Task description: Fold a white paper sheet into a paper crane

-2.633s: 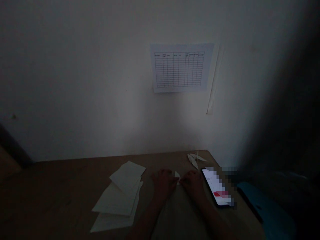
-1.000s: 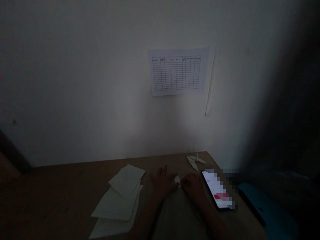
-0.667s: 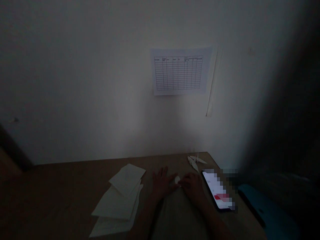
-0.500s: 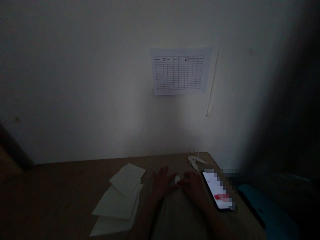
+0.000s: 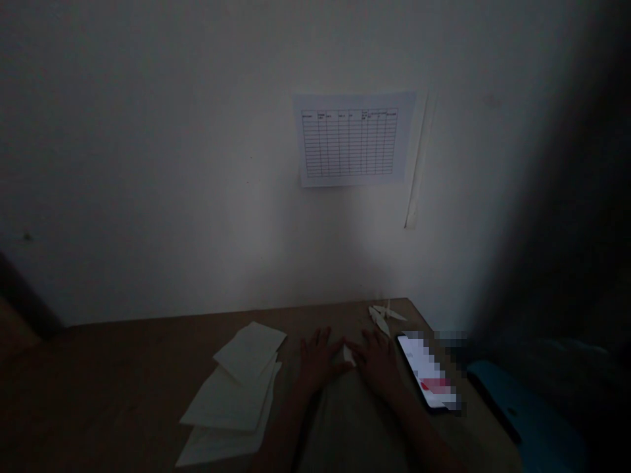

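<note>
The room is dim. My left hand [image 5: 318,360] lies flat on a brown table [image 5: 123,387], fingers spread, beside a small white folded paper [image 5: 348,355]. My right hand [image 5: 377,360] rests on the other side of that paper, fingers stretched forward and pressing on its edge. Most of the paper is hidden between and under my hands. A larger pale sheet [image 5: 345,427] lies under my forearms.
A loose stack of white paper sheets [image 5: 236,387] lies left of my hands. A folded paper figure [image 5: 383,315] sits at the table's far right corner. A lit phone [image 5: 428,378] lies to the right, a blue object [image 5: 527,414] beyond it. A printed grid sheet [image 5: 351,139] hangs on the wall.
My left hand has gone from curled on the paper to flat with spread fingers. My right hand's fingers have stretched forward over the paper, which now shows less.
</note>
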`<state>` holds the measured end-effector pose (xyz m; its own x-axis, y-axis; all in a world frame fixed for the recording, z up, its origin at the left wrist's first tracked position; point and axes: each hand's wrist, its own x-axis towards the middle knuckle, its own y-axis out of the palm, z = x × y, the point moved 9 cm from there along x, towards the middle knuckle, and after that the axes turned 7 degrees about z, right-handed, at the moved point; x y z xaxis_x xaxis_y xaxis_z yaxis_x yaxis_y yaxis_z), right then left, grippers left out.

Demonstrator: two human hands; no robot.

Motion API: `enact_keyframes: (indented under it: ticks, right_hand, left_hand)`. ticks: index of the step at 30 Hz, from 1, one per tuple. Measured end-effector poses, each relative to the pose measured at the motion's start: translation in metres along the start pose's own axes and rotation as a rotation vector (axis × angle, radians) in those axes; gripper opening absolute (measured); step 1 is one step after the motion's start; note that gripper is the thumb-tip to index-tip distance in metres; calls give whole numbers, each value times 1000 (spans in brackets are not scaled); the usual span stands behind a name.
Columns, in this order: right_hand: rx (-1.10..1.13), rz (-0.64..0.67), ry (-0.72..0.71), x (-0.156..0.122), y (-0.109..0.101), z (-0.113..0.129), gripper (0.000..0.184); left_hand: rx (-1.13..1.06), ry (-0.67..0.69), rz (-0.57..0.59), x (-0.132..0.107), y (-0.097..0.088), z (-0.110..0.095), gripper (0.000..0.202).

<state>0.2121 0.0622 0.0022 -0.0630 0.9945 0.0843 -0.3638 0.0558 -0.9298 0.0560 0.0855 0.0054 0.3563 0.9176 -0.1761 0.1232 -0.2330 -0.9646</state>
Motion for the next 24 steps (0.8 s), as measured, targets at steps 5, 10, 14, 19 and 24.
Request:
enact_keyframes:
  ticks: [5, 10, 14, 19, 24]
  right_hand:
    - [-63, -42, -40, -1, 4, -1, 44]
    - [-36, -68, -84, -1, -2, -5, 42]
    - [13, -79, -115, -2, -7, -5, 38]
    - [46, -100, -132, -6, -9, -4, 41]
    - [68, -81, -136, -8, -8, -4, 50]
  left_hand:
    - [-33, 29, -31, -1, -2, 0, 66]
    - [-117, 37, -62, -2, -6, 1, 57]
    - [-167, 31, -96, -4, -8, 0, 45]
    - [-207, 27, -131, -6, -13, -1, 37]
    - [-243, 45, -141, -6, -13, -3, 40]
